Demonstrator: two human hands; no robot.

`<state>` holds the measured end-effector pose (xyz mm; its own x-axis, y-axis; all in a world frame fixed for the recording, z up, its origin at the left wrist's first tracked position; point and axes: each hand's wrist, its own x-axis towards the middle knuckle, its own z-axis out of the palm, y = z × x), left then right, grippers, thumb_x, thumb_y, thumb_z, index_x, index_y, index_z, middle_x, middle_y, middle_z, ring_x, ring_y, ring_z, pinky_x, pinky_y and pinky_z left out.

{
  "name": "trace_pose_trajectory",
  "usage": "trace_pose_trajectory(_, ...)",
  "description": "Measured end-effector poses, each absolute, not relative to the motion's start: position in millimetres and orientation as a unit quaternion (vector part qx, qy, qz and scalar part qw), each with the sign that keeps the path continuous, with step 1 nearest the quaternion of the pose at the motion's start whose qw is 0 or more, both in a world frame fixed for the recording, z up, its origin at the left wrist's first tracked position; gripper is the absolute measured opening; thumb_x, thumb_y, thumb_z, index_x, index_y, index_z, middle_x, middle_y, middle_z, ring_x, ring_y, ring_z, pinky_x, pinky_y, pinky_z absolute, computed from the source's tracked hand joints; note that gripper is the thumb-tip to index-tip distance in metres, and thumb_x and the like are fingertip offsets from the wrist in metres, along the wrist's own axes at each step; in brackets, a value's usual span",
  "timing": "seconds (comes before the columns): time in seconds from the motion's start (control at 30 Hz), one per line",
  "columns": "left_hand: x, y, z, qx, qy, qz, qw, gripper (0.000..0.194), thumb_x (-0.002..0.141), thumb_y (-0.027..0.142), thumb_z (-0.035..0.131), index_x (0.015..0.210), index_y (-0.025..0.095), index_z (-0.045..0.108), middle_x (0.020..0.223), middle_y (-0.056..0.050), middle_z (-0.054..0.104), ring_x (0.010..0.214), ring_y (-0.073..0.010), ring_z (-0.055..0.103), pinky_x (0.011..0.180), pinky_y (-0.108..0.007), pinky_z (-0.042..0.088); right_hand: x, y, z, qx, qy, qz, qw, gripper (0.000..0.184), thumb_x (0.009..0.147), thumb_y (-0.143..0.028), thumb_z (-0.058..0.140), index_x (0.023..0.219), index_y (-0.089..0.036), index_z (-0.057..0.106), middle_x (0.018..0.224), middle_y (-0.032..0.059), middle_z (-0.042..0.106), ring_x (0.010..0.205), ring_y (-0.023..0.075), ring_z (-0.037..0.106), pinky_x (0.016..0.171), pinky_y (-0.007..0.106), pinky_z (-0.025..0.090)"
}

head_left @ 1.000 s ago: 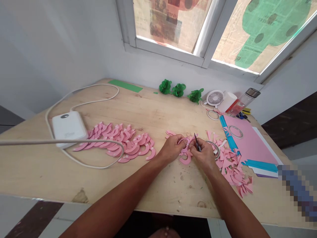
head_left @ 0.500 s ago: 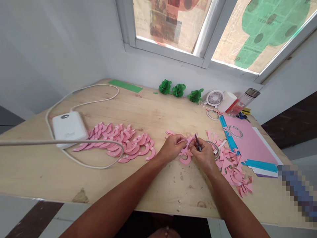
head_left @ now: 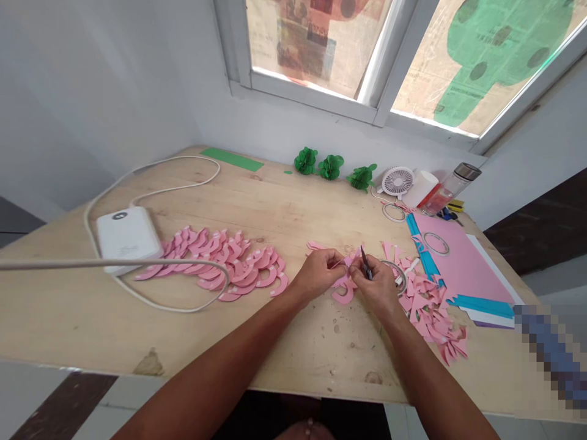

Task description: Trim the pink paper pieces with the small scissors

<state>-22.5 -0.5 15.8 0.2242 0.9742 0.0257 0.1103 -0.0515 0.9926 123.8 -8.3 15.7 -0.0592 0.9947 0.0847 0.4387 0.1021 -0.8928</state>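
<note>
My left hand (head_left: pixel 318 273) is closed in a pinch on a small pink paper piece (head_left: pixel 347 261) above the table. On the other side of that piece, the fingertips of my right hand (head_left: pixel 378 287) pinch too. Dark-bladed scissors (head_left: pixel 365 261) are tucked in my right hand with the tips pointing up and away; the handles are hidden. Just below the fingers lies a curved pink paper cutout (head_left: pixel 343 295). Many pink crescent cutouts (head_left: pixel 245 272) with pale tabs lie in overlapping rows to the left. A heap of pink paper scraps (head_left: pixel 428 308) spreads beside my right wrist.
A white power bank (head_left: pixel 127 233) with a looping cable (head_left: pixel 183 263) sits on the left. Green paper ornaments (head_left: pixel 331 167) line the wall near a small fan (head_left: pixel 398 181) and a bottle (head_left: pixel 452 189). Tape rolls (head_left: pixel 436 243) and pink sheets (head_left: pixel 477 263) lie right.
My fingers have shifted slightly on the pink paper, the left fingertips spreading a little apart. Both arms and the scissors stay nearly in place.
</note>
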Motion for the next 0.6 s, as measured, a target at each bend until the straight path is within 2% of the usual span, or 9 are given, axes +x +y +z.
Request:
trace_pose_trajectory(0.2,-23.7,-1.2,15.4,0.619,0.47,0.412,0.476,0.012,0.067,0.023,0.051,0.059,0.015,0.052,0.053,0.005,0.045,0.051,-0.0082,0.04,0.049,-0.02,0.03,123.5,-9.5,16.3,-0.562,-0.635,0.358,0.392,0.011,0.068,-0.026,0.054,0.063,-0.017,0.05,0.05,-0.0068,0.04,0.045,0.0071,0.033,0.043,0.02,0.025)
trace_pose_trajectory(0.33,-24.5,-1.0,13.1,0.631,0.47,0.41,0.461,0.013,0.068,0.024,0.05,0.06,0.014,0.055,0.054,0.004,0.048,0.052,-0.009,0.043,0.05,-0.02,0.031,122.6,-10.6,18.3,-0.564,-0.639,0.35,0.389,0.01,0.069,-0.025,0.054,0.064,-0.017,0.052,0.05,-0.0068,0.041,0.045,0.0072,0.033,0.044,0.02,0.025)
trace_pose_trajectory(0.6,-23.7,0.9,8.5,0.612,0.467,0.43,0.473,0.014,0.068,0.025,0.052,0.061,0.014,0.056,0.056,0.003,0.05,0.052,-0.0091,0.044,0.049,-0.02,0.032,123.3,-8.5,16.3,-0.553,-0.634,0.349,0.413,0.012,0.072,-0.027,0.053,0.066,-0.016,0.055,0.055,-0.0043,0.046,0.052,0.0094,0.039,0.048,0.021,0.03)
